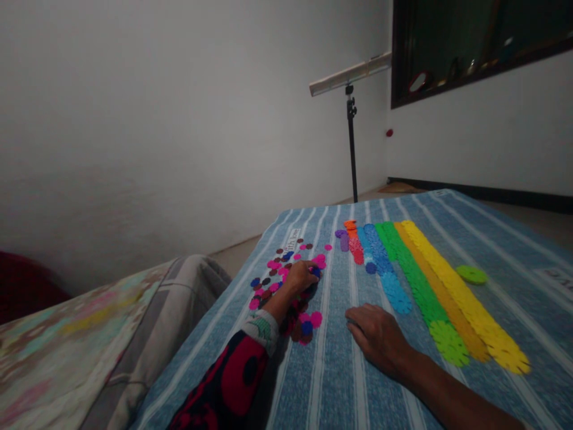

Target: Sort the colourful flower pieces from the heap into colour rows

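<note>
My left hand [301, 276] reaches into a loose pile of pink, dark red and blue flower-shaped discs [286, 280] on a blue striped cloth [331, 370]; its fingers are closed on a blue disc [316, 272]. My right hand [378, 335] rests palm down on the cloth, fingers curled under, just left of the sorted rows. Those rows run side by side: yellow [465, 301], orange [441, 292], green [416, 280], blue [380, 260], red [356, 248] and a short purple one [343, 239].
A lone green disc [471, 274] lies right of the yellow row. A black stand with a white bar [351, 137] rises by the wall behind the cloth. A patterned blanket [89, 334] lies on the left. A dark window frame [474, 48] is at upper right.
</note>
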Demonstrator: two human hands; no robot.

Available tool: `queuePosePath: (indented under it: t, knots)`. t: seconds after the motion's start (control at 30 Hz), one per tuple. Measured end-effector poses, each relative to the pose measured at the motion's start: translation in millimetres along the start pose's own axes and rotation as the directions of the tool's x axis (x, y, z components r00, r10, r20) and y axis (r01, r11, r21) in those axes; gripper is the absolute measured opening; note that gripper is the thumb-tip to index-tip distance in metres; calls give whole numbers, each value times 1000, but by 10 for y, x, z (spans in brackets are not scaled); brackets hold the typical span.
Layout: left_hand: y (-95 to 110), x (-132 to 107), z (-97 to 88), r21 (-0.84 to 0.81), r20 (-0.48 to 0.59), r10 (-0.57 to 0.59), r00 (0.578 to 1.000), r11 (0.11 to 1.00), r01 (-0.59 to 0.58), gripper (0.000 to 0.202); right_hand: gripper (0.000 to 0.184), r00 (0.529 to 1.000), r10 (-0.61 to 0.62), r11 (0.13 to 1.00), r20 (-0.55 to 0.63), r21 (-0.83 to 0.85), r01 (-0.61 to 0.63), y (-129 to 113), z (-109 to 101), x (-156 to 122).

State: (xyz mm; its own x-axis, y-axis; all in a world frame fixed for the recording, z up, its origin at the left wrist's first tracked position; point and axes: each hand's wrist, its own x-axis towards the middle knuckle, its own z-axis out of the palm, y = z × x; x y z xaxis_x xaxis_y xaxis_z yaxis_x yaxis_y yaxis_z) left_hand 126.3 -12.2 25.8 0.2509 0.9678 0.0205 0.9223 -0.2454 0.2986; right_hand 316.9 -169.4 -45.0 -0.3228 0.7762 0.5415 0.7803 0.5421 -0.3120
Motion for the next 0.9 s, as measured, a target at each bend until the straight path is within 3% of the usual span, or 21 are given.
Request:
queuePosePath:
  t: [0.23, 0.4, 0.67, 0.9]
  knots:
    - [-11, 27, -29, -82, 23, -35, 999, 996, 36, 54, 13, 1000, -4, 1000, -2, -4, 4, 0, 4, -5]
    - [-16, 89, -57, -83, 99, -49, 994, 995, 57, 45, 13, 1000, 19, 1000, -2, 5, -19, -13, -8, -2]
    - [28, 18, -46, -53, 35, -23, 999, 998, 25, 40, 13, 999, 31, 999, 14, 13, -31, -14, -11, 12]
    - [-3, 70, -59, -33, 83, 29, 996, 999, -27, 40, 13, 999, 27, 1000, 24, 11, -27, -20, -14, 6]
